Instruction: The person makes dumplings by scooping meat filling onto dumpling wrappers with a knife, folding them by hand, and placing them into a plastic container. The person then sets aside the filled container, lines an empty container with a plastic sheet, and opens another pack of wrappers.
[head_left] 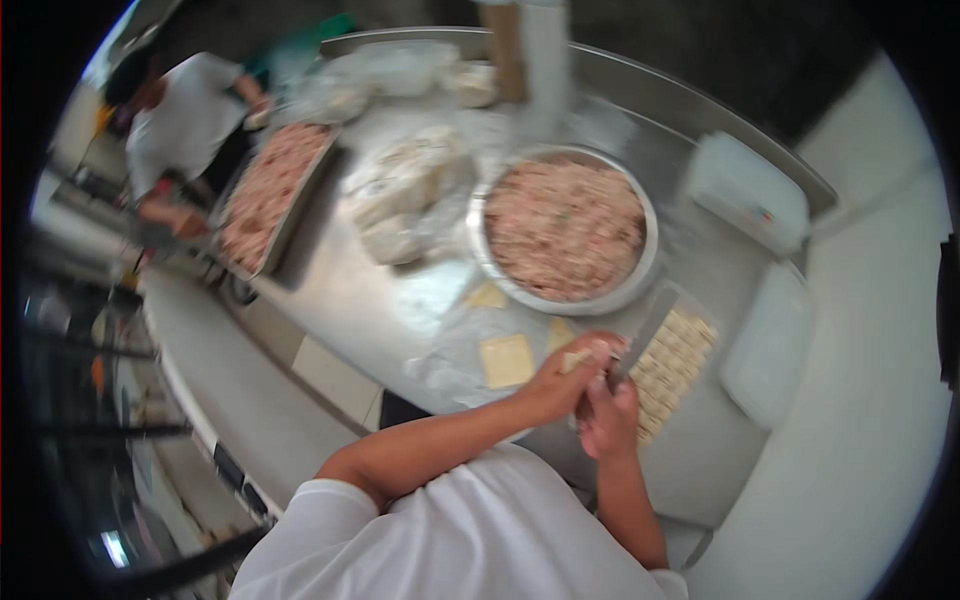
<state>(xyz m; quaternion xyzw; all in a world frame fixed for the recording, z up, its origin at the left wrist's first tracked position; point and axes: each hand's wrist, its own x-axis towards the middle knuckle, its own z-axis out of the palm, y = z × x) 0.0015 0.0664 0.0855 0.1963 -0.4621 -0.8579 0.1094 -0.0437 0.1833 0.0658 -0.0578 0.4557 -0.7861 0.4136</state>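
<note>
Here a flat blade [650, 332] is gripped in the right hand [610, 412], angled between the meat-filled bowl [650, 238] and the dough pieces [675, 365]! A pale scrap [575, 361] is seen at the left hand [562, 384], its grip too blurred to be told.

Your left hand [572, 378] has bare tabletop [330, 262] left of the steel bowl [651, 240], beyond the plastic bag [408, 185]; a post [545, 60] blocks behind the bowl.

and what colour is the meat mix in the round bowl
Mostly pinkish, with paler flecks; the meat mix shows best in the head view.
</note>
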